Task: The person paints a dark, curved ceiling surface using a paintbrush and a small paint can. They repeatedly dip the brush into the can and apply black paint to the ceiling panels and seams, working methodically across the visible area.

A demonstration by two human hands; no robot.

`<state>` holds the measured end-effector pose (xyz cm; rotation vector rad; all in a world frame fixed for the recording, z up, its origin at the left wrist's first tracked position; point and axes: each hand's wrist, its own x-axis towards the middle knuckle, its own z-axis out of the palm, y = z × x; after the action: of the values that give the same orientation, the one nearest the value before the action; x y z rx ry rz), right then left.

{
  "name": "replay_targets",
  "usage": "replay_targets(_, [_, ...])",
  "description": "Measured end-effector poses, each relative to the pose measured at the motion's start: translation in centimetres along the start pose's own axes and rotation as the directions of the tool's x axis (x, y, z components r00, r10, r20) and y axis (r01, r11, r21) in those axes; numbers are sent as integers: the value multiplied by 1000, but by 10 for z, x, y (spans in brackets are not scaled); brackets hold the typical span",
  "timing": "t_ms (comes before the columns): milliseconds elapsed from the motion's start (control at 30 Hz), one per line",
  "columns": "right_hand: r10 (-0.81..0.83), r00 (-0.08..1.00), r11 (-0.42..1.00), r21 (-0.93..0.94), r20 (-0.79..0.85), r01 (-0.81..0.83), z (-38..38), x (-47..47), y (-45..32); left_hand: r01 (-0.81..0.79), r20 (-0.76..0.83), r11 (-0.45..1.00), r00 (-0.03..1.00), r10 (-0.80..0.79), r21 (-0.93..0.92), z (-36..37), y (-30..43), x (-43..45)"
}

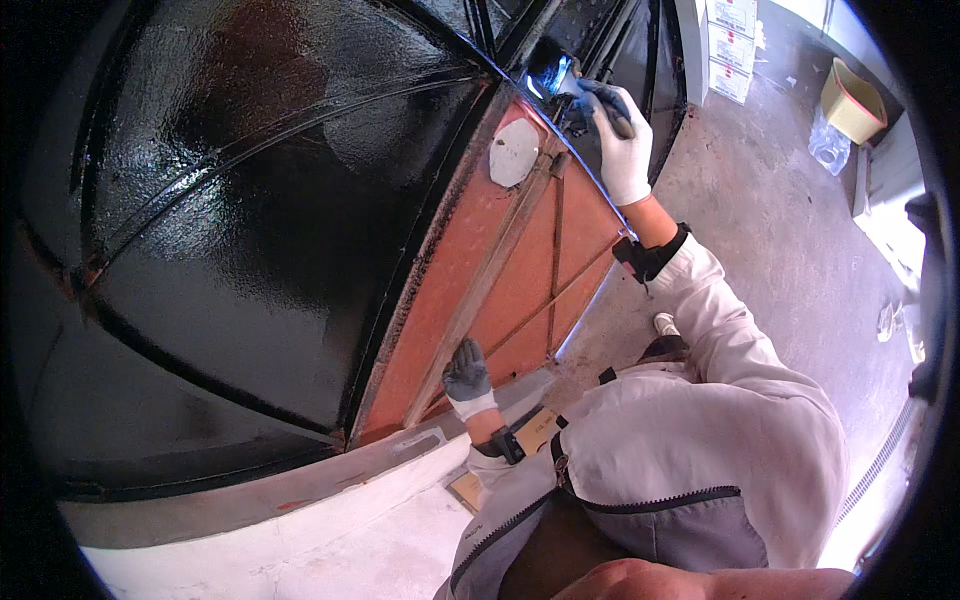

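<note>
My right hand (622, 135), in a white glove with dark coated fingertips, grips a paintbrush (562, 82) at the top edge of a large metal panel. The brush head looks dark and wet, and its exact contact with the metal cannot be told. My left hand (468, 375), in a white glove with a grey palm, rests fingers apart from any tool near the lower edge of the red-brown section (525, 262), beside a metal rib. Glossy black paint (262, 225) covers the panel to the left. A pale oval patch (514, 153) sits on the red-brown part.
Boxes (731, 49) are stacked at the upper right. A yellowish bin (853, 101) stands on the concrete floor (750, 202) beside a clear plastic container (829, 147). A pale ledge (300, 547) runs below the panel, and flat cardboard (469, 491) lies near my left forearm.
</note>
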<state>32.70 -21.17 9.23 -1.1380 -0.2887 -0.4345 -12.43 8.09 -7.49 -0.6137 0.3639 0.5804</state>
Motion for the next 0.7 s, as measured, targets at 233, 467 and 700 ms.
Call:
replay_targets(233, [85,815,992,24,574,-121,44,-145,-57,-337,126,670,931,344,662,-26,30,23])
replay_targets(467, [323,801,849,221,505,-481,48,-140,-41,-344,149,332,856,495,878,-38,37,29])
replay_targets(700, [-154,955,988,-52,-255,146,35,-41,24,-290,111,202,785,610,935,-37,34,35])
